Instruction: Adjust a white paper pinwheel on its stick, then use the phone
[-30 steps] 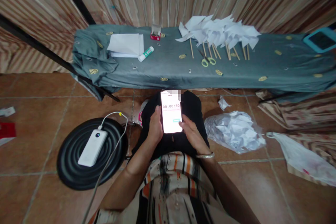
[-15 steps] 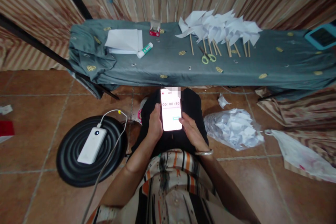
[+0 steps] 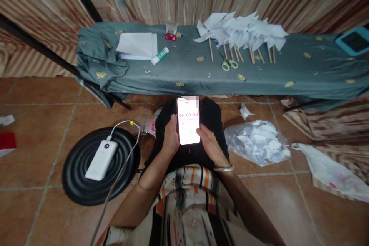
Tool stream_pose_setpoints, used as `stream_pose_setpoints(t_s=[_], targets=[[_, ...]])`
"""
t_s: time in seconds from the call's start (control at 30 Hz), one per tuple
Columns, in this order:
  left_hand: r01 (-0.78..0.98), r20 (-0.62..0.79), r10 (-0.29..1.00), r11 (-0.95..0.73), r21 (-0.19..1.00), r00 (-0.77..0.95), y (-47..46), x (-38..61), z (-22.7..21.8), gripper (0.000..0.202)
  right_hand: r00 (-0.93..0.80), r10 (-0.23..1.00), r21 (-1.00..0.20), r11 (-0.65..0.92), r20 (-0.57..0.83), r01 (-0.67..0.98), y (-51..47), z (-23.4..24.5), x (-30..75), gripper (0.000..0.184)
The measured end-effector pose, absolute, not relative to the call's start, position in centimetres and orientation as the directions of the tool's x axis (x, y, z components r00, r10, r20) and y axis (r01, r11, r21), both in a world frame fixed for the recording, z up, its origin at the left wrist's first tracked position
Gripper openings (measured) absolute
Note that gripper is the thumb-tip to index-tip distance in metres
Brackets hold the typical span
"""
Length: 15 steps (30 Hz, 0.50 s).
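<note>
A lit smartphone (image 3: 188,123) is held upright over my lap, its white screen showing the timer digits 00:00:50. My left hand (image 3: 171,136) grips its left edge, the fingers beneath hidden. On the right edge is my right hand (image 3: 210,142), also closed around the phone, with the thumb at the lower right of the screen. Beyond it, on the cloth-covered table (image 3: 161,78), lie a stack of white paper (image 3: 137,46), a glue stick (image 3: 160,56), a small red box (image 3: 170,35), green-handled scissors (image 3: 230,64) and several paper pinwheels (image 3: 242,30) on sticks.
A white power bank (image 3: 100,160) with a cable rests on a round black stool (image 3: 72,177) to my left. On the floor at right are a clear bag of paper scraps (image 3: 259,142) and a white plastic bag (image 3: 328,169). A blue-framed tablet (image 3: 353,41) sits at the table's right end.
The teal button on the phone screen has become smaller and fainter, and some screen content differs. Both hands keep their hold; the view has shifted very slightly.
</note>
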<state>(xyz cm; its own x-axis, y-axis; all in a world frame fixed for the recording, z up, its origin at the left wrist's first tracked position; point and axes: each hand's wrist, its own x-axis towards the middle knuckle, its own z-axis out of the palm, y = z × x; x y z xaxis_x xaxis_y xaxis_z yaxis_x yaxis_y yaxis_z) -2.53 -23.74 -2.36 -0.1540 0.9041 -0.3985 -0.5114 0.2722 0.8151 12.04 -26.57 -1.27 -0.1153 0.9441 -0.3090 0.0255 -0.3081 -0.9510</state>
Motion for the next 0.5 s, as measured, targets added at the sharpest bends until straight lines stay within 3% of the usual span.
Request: stream_pose_setpoints(t_s=[0.23,0.5], targets=[[-0.506,-0.393,0.908,0.271,0.819,-0.149,-23.9,-2.6,-2.6,0.076,-0.015,0.960,-0.956,-0.275,-0.278,0.105,-26.9,-1.1,12.4,0.049],[-0.466,-0.420,0.894,0.308,0.830,-0.157,-24.1,-2.5,-2.9,0.072,0.023,0.963,-0.963,-0.268,-0.268,0.015,-25.1,-1.1,12.8,0.056]])
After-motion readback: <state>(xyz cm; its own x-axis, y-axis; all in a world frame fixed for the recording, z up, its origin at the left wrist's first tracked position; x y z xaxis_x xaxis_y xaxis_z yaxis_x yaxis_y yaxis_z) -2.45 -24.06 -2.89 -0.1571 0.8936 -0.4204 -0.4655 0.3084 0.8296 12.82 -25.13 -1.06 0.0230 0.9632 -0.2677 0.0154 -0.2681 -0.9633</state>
